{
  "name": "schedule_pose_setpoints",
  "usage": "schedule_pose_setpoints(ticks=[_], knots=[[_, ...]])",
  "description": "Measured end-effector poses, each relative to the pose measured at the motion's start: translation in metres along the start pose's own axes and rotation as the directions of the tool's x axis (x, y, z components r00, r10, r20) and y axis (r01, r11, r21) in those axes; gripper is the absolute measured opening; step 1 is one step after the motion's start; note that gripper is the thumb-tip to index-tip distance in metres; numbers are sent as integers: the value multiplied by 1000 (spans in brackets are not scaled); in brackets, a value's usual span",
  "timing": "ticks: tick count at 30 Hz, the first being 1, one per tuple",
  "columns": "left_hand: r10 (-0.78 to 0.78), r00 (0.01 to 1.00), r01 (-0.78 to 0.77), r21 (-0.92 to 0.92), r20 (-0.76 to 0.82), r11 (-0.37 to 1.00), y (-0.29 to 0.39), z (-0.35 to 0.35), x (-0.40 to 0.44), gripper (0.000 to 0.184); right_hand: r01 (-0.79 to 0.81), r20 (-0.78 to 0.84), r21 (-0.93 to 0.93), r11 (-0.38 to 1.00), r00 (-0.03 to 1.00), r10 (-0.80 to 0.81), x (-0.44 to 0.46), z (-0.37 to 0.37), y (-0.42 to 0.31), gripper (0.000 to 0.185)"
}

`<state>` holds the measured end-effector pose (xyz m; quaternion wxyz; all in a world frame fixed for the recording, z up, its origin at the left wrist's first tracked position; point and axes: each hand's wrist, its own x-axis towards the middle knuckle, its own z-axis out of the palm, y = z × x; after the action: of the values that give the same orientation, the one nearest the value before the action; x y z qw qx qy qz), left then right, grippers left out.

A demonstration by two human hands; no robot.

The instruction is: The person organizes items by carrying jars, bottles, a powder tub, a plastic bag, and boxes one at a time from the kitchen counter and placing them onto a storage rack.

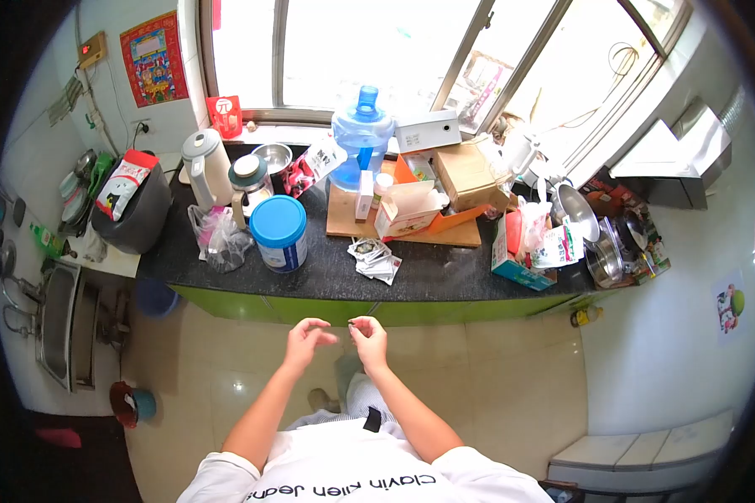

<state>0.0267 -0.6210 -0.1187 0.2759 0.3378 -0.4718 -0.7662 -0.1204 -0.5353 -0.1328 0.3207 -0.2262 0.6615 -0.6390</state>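
Observation:
My left hand (308, 341) is in front of the counter's edge, thumb and fingers apart and slightly blurred, with nothing visible in it. Close beside it, my right hand (369, 342) is closed in a pinch, a tiny dark bit showing at the fingertips that is too small to name. Just beyond both hands, a loose pile of small flat white packets or cards (375, 261) lies on the black countertop (327, 281). To its left stands a white tub with a blue lid (278, 221).
A wooden board (344, 220) carries boxes and an orange carton. Behind it rises a blue water bottle (362, 138). A kettle (205, 168) and glass jug (250, 186) stand left; an open carton (512, 264) and metal pots (604, 258) stand right. A sink (59, 323) is far left.

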Motion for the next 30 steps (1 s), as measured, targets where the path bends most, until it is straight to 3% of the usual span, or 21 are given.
schedule_pose_setpoints(ticks=[1,4,8,13,15,16,17,19,22,24,25,26,30], knots=[[-42,999,42,-46,4,998,3,-1,9,14,10,-7,-22,1000,1000,-10,9,1,1,18],[25,1000,-25,35,16,999,6,1,38,18,72,36,-7,997,997,-71,39,6,-5,28],[41,998,-43,47,41,998,20,10,81,19,-27,98,110,994,995,16,83,10,-29,44],[123,991,-131,149,59,980,38,44,140,25,69,77,79,994,994,-76,143,-4,-37,39],[89,995,-100,245,54,964,47,59,161,25,74,41,81,994,996,-77,166,-13,-38,36],[69,996,-81,293,50,953,49,66,171,25,101,30,-5,995,994,-101,177,-20,-38,32],[59,997,-71,243,54,967,51,74,181,24,80,17,-28,996,997,-80,189,-28,-37,31],[35,998,-43,136,61,990,48,90,199,24,212,-39,-82,974,976,-216,212,-39,-31,33],[-15,996,5,123,83,992,42,107,229,24,110,-1,72,991,994,-110,231,-59,-48,35],[-13,995,-3,156,98,988,48,121,244,20,91,-7,72,993,996,-90,244,-68,-58,37],[-18,995,14,41,99,999,46,126,255,17,83,-11,74,994,997,-83,251,-72,-63,37],[-30,995,25,53,94,998,48,131,265,18,50,-12,104,993,999,-49,259,-77,-69,33],[-9,998,8,19,65,1000,58,145,302,22,134,-24,51,990,991,-133,296,-89,-80,25]])
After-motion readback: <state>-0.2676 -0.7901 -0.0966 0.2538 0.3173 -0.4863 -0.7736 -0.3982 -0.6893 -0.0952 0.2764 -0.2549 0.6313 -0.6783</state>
